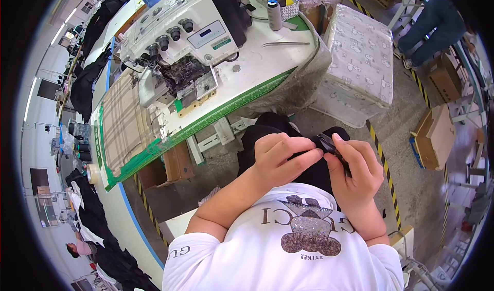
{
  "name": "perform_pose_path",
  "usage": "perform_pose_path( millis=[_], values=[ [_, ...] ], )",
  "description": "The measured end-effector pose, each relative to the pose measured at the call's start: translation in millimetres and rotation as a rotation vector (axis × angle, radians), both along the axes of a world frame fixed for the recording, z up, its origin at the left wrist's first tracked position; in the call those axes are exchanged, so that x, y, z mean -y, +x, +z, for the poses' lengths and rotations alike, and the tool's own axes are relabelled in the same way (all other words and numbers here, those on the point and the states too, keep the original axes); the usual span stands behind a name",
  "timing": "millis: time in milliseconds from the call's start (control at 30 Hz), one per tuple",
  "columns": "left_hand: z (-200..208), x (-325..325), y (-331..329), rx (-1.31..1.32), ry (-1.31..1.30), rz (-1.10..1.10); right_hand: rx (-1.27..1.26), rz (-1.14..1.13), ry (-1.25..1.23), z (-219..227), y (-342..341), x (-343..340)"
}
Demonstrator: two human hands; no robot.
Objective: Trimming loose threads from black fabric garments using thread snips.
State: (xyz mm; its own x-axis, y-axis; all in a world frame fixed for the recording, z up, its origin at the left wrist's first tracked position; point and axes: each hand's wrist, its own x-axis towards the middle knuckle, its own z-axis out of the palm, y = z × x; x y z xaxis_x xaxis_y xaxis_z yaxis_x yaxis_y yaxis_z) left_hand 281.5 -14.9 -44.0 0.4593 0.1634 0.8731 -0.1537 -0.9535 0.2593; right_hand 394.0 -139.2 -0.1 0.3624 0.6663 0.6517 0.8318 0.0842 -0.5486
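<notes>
A piece of black fabric (267, 129) lies in my lap, below the sewing table's edge. My left hand (280, 160) pinches a fold of it with the fingers closed. Right beside it, my right hand (355, 170) grips small dark thread snips (329, 144), whose tips point at the fabric where the left fingers hold it. The two hands nearly touch over the cloth.
A white overlock sewing machine (180, 39) stands on a white table with a green front edge (226, 108). Tweezers (285, 44) and a thread cone (274, 14) lie on it. A patterned white bin (355, 59) stands right; cardboard boxes (435, 134) and another person's legs (429, 23) are farther right.
</notes>
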Motion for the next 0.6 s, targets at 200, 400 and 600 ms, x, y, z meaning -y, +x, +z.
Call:
perform_pose_path(
  millis=[200,400,600],
  values=[
    [2.8,1.9,3.9,0.044,-0.056,-0.043,-0.014,0.003,0.056,-4.6,1.2,0.5],
    [-10.7,12.5,4.9,-0.113,-0.038,-0.116,-0.068,-0.136,0.08,9.4,5.6,14.3],
    [-10.6,14.2,3.5,0.028,-0.266,-0.108,-0.385,-0.122,0.204,-4.0,19.7,8.3]
  ],
)
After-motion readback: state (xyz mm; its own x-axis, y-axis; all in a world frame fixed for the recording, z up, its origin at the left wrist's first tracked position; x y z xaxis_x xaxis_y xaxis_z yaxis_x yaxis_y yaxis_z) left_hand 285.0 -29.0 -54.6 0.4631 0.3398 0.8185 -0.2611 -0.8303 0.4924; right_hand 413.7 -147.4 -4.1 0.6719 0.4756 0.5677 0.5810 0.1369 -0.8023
